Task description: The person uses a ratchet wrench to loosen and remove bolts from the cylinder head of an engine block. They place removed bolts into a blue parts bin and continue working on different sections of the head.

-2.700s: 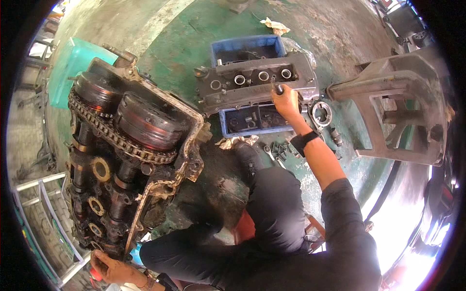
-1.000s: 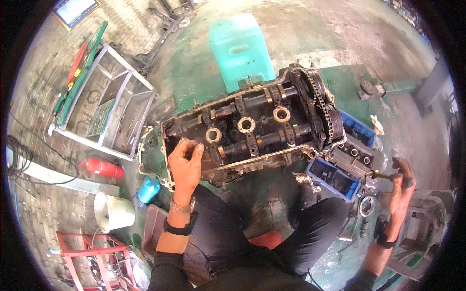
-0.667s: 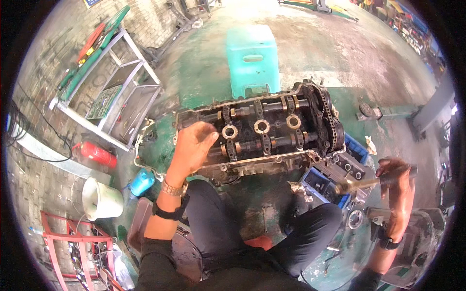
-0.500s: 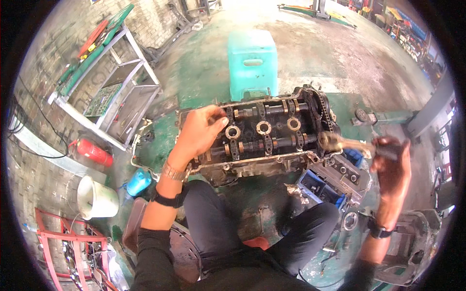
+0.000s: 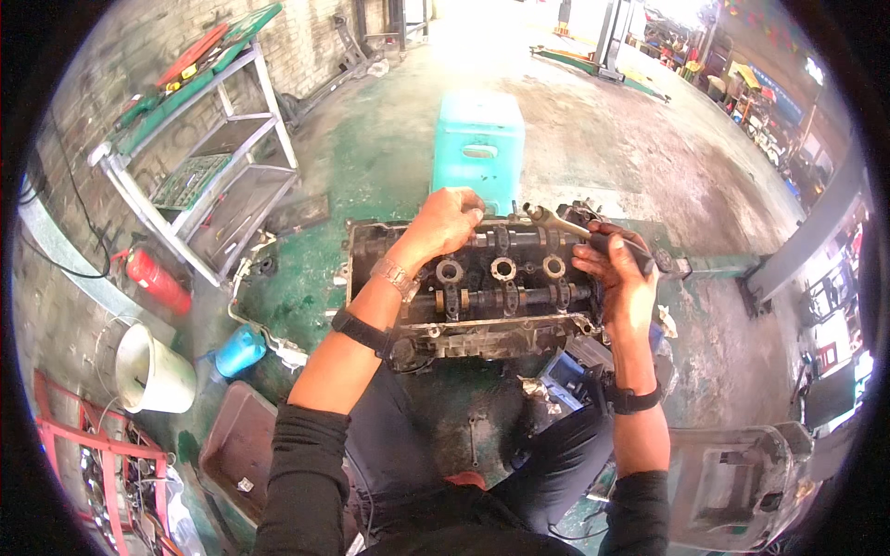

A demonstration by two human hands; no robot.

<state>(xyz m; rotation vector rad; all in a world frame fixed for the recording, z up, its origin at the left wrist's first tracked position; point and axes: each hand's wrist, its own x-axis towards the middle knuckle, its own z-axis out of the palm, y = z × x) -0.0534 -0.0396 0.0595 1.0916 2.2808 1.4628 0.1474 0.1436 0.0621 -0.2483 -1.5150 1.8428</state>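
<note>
An engine's cylinder head [image 5: 464, 341], dark and oily with two exposed camshafts [image 5: 533, 301], lies across the floor before my knees. My left hand [image 5: 443, 225] is over its far side, left of the middle, fingers curled in a pinch near the far camshaft. Whatever those fingers hold, if anything, is hidden. My right hand [image 5: 619, 273] is closed round the dark handle of a ratchet [image 5: 567, 225] over the right end of the cylinder head. The ratchet's metal head points left toward the far edge, above the engine.
A turquoise stool [image 5: 477, 139] stands just beyond the engine. On the left are a metal tool cart [image 5: 199, 167], a red fire extinguisher [image 5: 156, 281], a white bucket [image 5: 153, 371] and a blue container [image 5: 239, 352]. A blue tray [image 5: 564, 378] and a large grey cover [image 5: 732, 491] lie right.
My right hand has swung the ratchet inward from the right, over the engine. My left hand has shifted right along the far side. The view has tilted up somewhat.
</note>
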